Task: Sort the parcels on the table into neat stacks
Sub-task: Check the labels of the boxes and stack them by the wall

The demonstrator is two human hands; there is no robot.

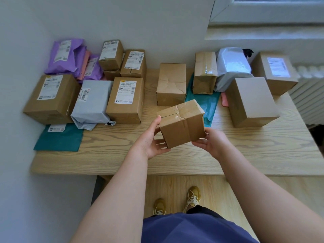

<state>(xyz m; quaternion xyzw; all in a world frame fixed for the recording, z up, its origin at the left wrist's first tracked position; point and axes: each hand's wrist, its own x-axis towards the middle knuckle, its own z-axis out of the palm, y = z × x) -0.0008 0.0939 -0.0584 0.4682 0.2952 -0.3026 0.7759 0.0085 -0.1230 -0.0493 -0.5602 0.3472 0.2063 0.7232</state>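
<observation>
While hands (151, 139) (211, 141) grip box (182, 126), labels (125, 92) illegible

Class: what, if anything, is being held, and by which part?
A small taped cardboard box, left hand gripping its left side, right hand its lower-right corner.

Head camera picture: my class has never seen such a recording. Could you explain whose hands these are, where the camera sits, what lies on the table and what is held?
No machine here: a person wears the camera on the head, so you look down along their arms. The left hand and right hand hold a small taped box above the wooden table. On the table lie more brown boxes, a labelled box among them, and soft bags: a purple bag, a grey bag, a teal bag.
</observation>
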